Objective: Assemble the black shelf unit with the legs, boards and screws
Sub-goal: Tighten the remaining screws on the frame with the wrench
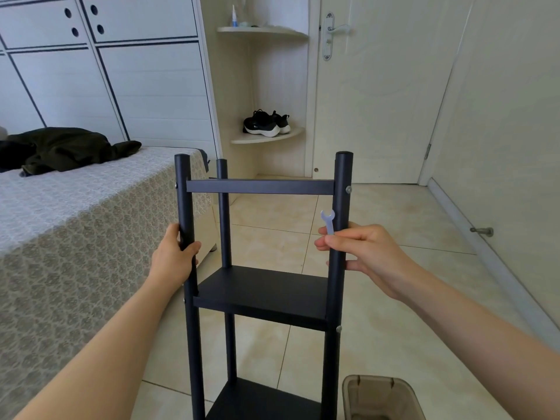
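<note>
The black shelf unit stands upright on the tiled floor in front of me, with three round legs in view and boards fixed at top, middle and bottom. Silver screw heads show on the near legs. My left hand grips the near left leg between the top and middle boards. My right hand wraps around the near right leg at the same height and pinches a small pale blue wrench that points upward.
A bed with a patterned cover lies close on the left, dark clothing on it. A translucent brown bin stands at the lower right. A door, a corner shelf with black shoes and a wall doorstop lie beyond.
</note>
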{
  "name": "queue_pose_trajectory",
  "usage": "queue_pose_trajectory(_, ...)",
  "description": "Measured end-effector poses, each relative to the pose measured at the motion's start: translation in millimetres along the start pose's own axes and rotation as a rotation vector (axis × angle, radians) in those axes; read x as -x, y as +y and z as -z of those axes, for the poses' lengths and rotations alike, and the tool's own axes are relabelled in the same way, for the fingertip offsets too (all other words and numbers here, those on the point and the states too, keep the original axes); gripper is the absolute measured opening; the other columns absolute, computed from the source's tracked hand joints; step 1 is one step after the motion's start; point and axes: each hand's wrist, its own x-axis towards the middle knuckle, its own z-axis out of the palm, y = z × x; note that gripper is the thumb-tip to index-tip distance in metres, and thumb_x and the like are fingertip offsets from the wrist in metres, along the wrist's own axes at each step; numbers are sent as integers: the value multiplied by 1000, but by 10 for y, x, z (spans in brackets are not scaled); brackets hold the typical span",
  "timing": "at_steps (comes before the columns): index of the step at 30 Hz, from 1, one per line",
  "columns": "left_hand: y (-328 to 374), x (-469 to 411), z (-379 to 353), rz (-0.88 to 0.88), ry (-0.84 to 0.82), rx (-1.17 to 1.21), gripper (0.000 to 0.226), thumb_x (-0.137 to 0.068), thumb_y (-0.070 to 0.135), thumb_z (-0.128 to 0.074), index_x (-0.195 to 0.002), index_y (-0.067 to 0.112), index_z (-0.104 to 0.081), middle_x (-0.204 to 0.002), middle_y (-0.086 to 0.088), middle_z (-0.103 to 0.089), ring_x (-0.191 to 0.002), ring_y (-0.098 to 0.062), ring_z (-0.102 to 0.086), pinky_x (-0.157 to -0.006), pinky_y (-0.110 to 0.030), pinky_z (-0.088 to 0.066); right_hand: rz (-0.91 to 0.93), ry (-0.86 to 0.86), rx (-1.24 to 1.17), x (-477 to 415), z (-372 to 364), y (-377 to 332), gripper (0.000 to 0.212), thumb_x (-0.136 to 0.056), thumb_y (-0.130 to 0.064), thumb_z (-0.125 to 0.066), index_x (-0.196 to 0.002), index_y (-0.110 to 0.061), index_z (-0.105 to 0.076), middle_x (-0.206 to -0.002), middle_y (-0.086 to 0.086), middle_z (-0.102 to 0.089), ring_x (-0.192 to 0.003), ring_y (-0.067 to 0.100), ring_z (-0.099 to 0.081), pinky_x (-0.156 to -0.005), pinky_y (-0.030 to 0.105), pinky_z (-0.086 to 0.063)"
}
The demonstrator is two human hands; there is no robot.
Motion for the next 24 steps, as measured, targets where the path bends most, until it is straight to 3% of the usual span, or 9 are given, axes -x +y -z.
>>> queue_pose_trajectory(4, 17, -8, -20, 18, -1, 1, 26, -101, 20, -58, -124, 20, -47, -106, -12, -66, -98, -35, -67, -93, -58, -53, 20, -19, -4, 15, 13, -6, 13, -90, -24, -69, -87, -26, -82, -105, -11, -74, -118, 13, -60, -95, 52, -53)
queue_pose_trajectory(8, 179, 3, -16, 16, 17, -124, 42, -102, 17, -55, -141, 11, -44, -130, -17, -59, -120, -41, -55, -98, -52, -48, 40, -23, 28, 23, 2, -30, 12, -89, -27, -69, -89, -28, -82, -105, -10, -74, -117, 14, -61, -98, 50, -52)
queue_pose_trajectory(10, 301, 56, -25, -15, 41, -148, 53, -98, 12, -56, -147, 11, -38, -133, -16, -56, -125, -40, -52, -97, -49, -47, 63, -32, 24, 18, 7, -52, 13, -90, -24, -69, -89, -24, -82, -105, -9, -74, -110, 10, -66, -98, 44, -52)
queue_pose_trajectory(12, 446, 188, -58, -75, 72, -149, 67, -96, 9, -57, -156, 12, -28, -152, -15, -43, -139, -36, -42, -111, -51, -40, 99, -55, 13, 18, -5, -78, 14, -91, -20, -67, -90, -17, -81, -104, -11, -75, -108, 3, -66, -95, 33, -54)
queue_pose_trajectory(14, 596, 395, -138, -128, 46, -52, 70, -95, 8, -59, -157, 17, -28, -157, -9, -40, -135, -27, -48, -109, -44, -45, 128, -75, 31, 12, -46, -111, 15, -92, -19, -66, -94, -17, -80, -106, -16, -74, -109, -3, -64, -92, 22, -54)
queue_pose_trajectory(16, 730, 636, -270, -116, -111, 98, 64, -95, 8, -62, -152, 21, -38, -147, -1, -49, -114, -14, -59, -94, -28, -54, 147, -85, 60, -4, -93, -142, 16, -93, -21, -64, -97, -23, -80, -111, -18, -72, -112, -5, -61, -94, 17, -49)
queue_pose_trajectory(21, 829, 1009, -566, 52, -670, 310, 49, -92, 14, -69, -136, 29, -52, -131, 10, -61, -119, -14, -58, -98, -37, -49, 188, -110, 101, -15, -172, -210, 17, -94, -24, -64, -97, -31, -79, -111, -20, -72, -116, -6, -58, -104, 23, -40)
queue_pose_trajectory(24, 791, 1098, -666, 71, -709, 392, 31, -93, 25, -70, -121, 30, -58, -111, 3, -73, -106, -16, -69, -97, -40, -54, 234, -59, 89, -45, -185, -264, 18, -95, -24, -62, -98, -33, -78, -107, -18, -73, -113, -5, -61, -105, 30, -43)
